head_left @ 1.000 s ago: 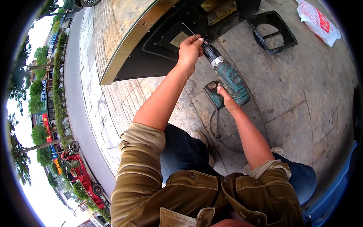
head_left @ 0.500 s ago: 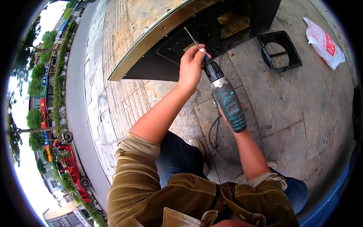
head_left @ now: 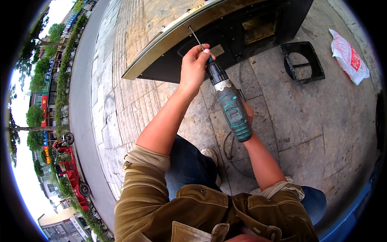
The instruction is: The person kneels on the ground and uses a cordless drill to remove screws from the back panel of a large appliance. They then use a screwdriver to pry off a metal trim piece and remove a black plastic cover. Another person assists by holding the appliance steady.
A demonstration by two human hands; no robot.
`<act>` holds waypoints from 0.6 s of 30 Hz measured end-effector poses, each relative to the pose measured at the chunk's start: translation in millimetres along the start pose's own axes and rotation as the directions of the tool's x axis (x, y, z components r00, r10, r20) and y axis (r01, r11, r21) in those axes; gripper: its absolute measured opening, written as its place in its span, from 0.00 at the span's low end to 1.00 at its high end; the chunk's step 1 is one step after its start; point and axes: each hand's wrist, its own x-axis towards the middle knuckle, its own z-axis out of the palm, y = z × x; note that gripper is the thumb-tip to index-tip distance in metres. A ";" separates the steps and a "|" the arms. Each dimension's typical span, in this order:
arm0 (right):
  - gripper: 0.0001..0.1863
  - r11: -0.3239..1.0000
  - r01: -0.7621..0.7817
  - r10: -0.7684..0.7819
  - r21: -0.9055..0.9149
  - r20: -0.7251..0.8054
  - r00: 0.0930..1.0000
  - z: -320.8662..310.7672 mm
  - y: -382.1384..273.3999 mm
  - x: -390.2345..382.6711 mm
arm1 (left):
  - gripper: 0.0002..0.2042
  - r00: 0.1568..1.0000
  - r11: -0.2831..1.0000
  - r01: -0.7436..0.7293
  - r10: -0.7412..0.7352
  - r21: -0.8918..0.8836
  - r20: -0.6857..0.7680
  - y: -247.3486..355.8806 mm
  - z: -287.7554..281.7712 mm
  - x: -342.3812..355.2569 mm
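I am looking down on an outdoor stretch of stone paving point(head_left: 298, 121), with a hedge point(head_left: 64, 86), trees point(head_left: 35, 117) and shopfronts along the far left; a red three-wheeled vehicle point(head_left: 72, 173) stands there by the grey road point(head_left: 86, 101), which runs between the hedge and the paving; further right comes a black cabinet point(head_left: 171, 60), its brass-coloured edge strip point(head_left: 161, 45) slanting up toward the top of my view; in front of its dark face I have the left hand point(head_left: 194, 68), thumb and fingers pinched around the rear of a long thin bit point(head_left: 196, 37), just ahead of the chuck; the bit's tip reaches the edge strip in my view, though I cannot tell whether it touches; the drill point(head_left: 233, 109), black and teal with a silvery ring, is held near the middle, above the paving, nose pointing up and to the left; the right hand point(head_left: 250, 113) is wrapped on it from the right, its handle and most of the fingers hidden from me behind the body; a dark cord point(head_left: 230, 158) loops below; to the right a black square frame point(head_left: 316, 60) with a round opening lies on the paving; near it is a white-and-red plastic bag point(head_left: 350, 56); something blue point(head_left: 350, 218) curves along the lower right rim.
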 end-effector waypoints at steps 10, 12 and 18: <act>0.15 0.893 0.290 -0.271 -0.344 0.105 0.957 -35.3 -14.6 32.7 | 0.06 0.999 0.990 0.042 -0.045 -0.138 -0.020 4.9 -0.1 10.2; 0.14 0.913 0.296 -0.291 -0.280 0.061 0.955 -34.2 1.1 32.5 | 0.05 1.000 0.994 0.006 -0.008 -0.107 -0.026 0.3 5.8 13.8; 0.14 0.924 0.273 -0.270 -0.266 0.049 0.962 -21.6 13.6 24.0 | 0.05 1.000 0.999 -0.018 0.018 -0.035 -0.018 -4.1 1.6 13.4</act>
